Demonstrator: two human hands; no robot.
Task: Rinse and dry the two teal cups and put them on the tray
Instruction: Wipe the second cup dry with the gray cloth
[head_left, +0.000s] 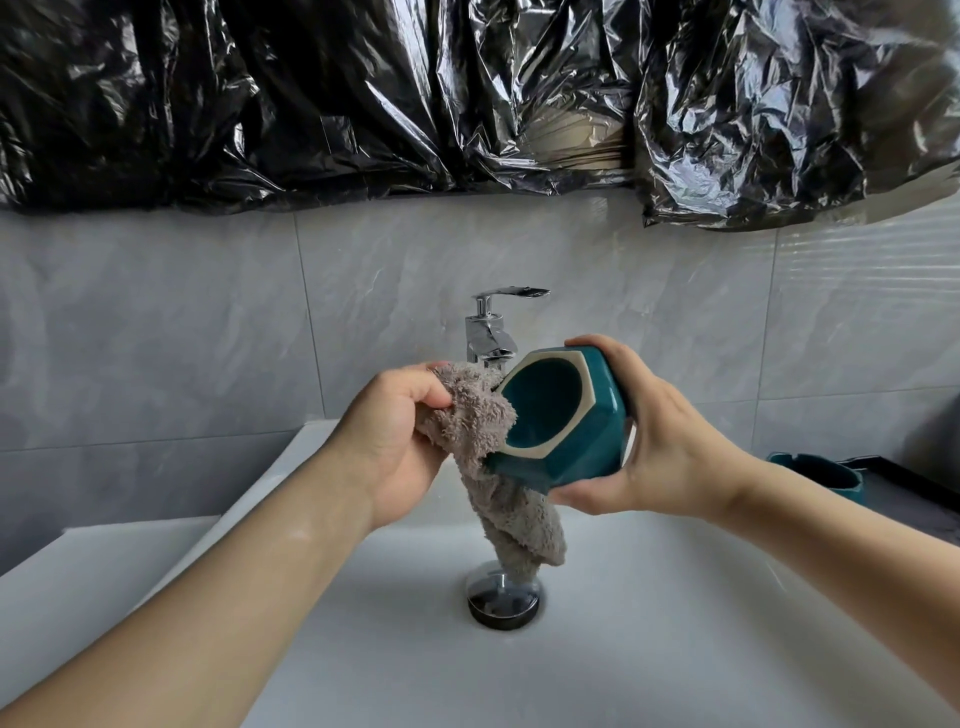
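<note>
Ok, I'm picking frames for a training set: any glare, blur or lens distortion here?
Head view: strong glare on the black plastic sheeting and the chrome faucet; wide-angle bending curves the wall tile lines and stretches the forearms at the edges; the cup and towel are sharp; the second cup at right is soft and partly hidden.

A bathroom: white sink (675, 597), chrome faucet (488, 332), tiled wall (156, 322).
</note>
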